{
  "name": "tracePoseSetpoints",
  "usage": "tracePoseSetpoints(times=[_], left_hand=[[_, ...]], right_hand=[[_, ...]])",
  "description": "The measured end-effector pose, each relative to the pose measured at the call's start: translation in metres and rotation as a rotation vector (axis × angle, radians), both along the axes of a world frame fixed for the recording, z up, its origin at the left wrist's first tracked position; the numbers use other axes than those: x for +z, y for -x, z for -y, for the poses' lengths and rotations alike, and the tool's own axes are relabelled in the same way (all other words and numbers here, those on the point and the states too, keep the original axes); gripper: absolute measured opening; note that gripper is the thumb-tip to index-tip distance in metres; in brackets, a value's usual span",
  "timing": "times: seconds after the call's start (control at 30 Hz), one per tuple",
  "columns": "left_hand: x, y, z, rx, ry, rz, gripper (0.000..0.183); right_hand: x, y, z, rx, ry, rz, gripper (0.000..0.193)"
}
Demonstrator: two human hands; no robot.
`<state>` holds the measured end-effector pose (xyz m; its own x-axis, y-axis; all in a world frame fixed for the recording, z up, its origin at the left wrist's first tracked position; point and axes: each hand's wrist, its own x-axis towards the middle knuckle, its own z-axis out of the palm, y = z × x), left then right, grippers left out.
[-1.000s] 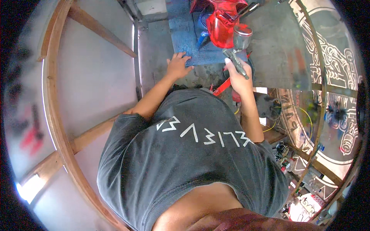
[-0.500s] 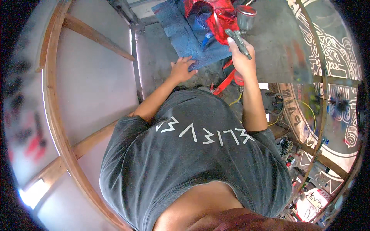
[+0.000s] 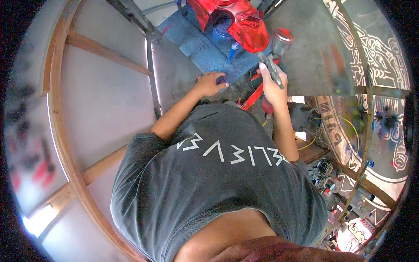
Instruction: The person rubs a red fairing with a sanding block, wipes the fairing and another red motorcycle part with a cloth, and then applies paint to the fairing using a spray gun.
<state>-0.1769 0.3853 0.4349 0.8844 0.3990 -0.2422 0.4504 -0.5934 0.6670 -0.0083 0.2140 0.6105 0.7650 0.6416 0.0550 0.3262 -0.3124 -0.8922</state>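
Observation:
My right hand [image 3: 275, 89] is closed around the handle of a metal spray gun [image 3: 271, 67], with a translucent red-topped cup [image 3: 283, 39] at its far end. Just left of the gun's front, a glossy red curved panel [image 3: 248, 32] rests over a round blue support [image 3: 223, 27]. Beneath them lies a blue, paint-dusted board [image 3: 192, 46]. At that board's near corner, my left hand [image 3: 210, 84] has its fingers curled over the edge, thumb toward me.
A pale wall panel with wooden framing [image 3: 61, 109] stands close on my left. Red straps [image 3: 253, 98] hang between my body and the board. To the right are a yellow hose [image 3: 355, 131], a painted dark wall [image 3: 384, 78] and a cluttered low area of cans [image 3: 325, 168].
The red panel and board appear shifted left and nearer in view. My left fingers have gone from spread to curled at the board's corner. The spray gun has come slightly nearer to me.

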Motion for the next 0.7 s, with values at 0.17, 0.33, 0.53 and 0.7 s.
tracePoseSetpoints(times=[0.17, 0.33, 0.53, 0.7], left_hand=[[0.002, -0.031, -0.001, 0.114, 0.069, 0.173, 0.067], [0.017, -0.051, -0.021, 0.227, -0.080, 0.210, 0.066], [0.015, -0.054, -0.055, 0.395, -0.191, 0.166, 0.065], [-0.005, -0.045, -0.080, 0.486, -0.242, 0.040, 0.065]], right_hand=[[0.027, -0.024, -0.022, 0.034, -0.086, 0.071, 0.030], [0.031, -0.049, -0.021, 0.079, -0.081, 0.013, 0.031], [0.032, -0.074, -0.020, 0.132, -0.132, -0.067, 0.030], [0.021, -0.094, -0.014, 0.187, -0.161, -0.039, 0.028]])
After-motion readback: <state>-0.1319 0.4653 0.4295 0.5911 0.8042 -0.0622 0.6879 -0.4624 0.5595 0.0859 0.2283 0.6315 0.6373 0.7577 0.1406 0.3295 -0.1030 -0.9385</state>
